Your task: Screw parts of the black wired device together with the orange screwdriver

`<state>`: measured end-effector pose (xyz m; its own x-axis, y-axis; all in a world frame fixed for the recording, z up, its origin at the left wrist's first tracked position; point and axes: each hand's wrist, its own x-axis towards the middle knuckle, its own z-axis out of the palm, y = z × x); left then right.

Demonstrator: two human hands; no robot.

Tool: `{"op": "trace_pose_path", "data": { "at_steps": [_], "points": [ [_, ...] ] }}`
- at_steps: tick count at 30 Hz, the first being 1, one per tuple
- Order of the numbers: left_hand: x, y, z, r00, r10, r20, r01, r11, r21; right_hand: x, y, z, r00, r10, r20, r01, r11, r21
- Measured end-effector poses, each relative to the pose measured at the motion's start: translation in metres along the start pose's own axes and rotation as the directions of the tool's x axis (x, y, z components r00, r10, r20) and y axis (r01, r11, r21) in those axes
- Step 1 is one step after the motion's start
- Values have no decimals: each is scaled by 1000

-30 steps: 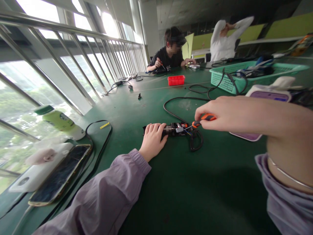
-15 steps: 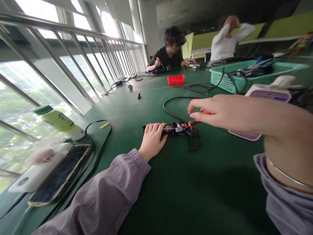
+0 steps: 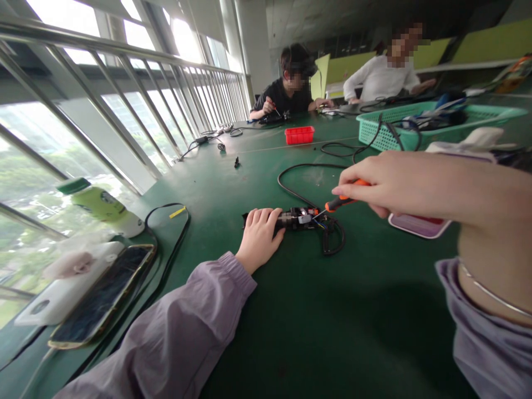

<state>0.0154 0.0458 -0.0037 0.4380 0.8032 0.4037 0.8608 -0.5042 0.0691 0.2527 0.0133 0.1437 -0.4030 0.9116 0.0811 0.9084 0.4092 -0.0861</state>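
My left hand (image 3: 260, 238) lies over the left end of a small black opened device (image 3: 297, 218) on the green table (image 3: 291, 310), fingers curled down onto it and pinning it. My right hand (image 3: 382, 183) is closed round an orange-handled screwdriver (image 3: 343, 201), whose tip points down-left into the exposed wiring at the device's right end. A black cable (image 3: 332, 241) runs from the device, loops beside it and curves away up the table.
A phone (image 3: 100, 296), a white box and a green-capped bottle (image 3: 102, 206) lie at the left by the railing. A purple-rimmed tray (image 3: 418, 226) sits under my right arm. A teal basket (image 3: 419, 133) and red bin (image 3: 299, 135) stand farther back. Two people sit at the far end.
My right hand has drawn slightly right and up, tilting the screwdriver. The person in white at the back has lowered both arms to the table. My left hand has stayed put.
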Motion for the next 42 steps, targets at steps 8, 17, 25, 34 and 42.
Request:
{"op": "trace_pose_path", "data": {
  "at_steps": [8, 17, 25, 34, 42],
  "points": [
    [0, 0, 0, 1000, 0, 1, 0, 1000, 10, -6, -12, -12, 998, 66, 5, -66, 995, -77],
    [0, 1, 0, 1000, -1, -3, 1, 1000, 5, 3, -2, 3, 997, 17, 69, -14, 999, -47],
    [0, 0, 0, 1000, -2, 4, 2, 1000, 20, 2, -2, -3, 989, 95, 109, -88, 994, -65],
    [0, 1, 0, 1000, -5, 10, 4, 1000, 24, -8, -14, -9, 998, 65, 19, -61, 985, -160],
    [0, 0, 1, 1000, 0, 4, 0, 1000, 28, 3, -13, -4, 961, 194, 195, -177, 979, -102]
  ]
}}
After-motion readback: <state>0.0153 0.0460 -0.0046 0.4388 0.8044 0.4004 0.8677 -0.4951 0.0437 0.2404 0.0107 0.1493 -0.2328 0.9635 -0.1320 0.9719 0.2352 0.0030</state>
